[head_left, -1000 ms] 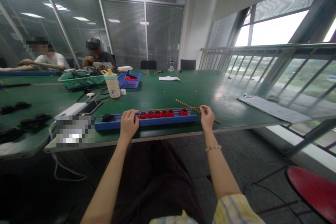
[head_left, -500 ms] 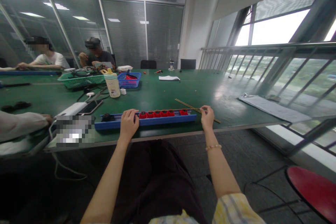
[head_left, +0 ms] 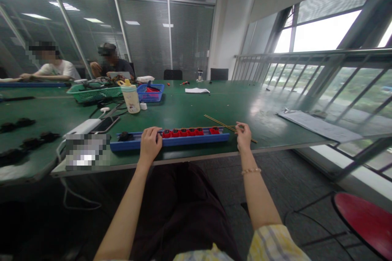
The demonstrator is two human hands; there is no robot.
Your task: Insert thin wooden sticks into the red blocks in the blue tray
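Blue channel at 12 o'clock, red blocks inside. My left fingers grip it at 11; right fingers pinch a thin brass rod at 1. I'd brace left, hold the rod level, feed gently; bending's the risk.

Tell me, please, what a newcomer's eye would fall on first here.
Probably the red parts in the blue channel by the table edge, the left hand resting on the channel. By its right end, the right hand pinches a thin golden rod. A red seat stands out at lower right.
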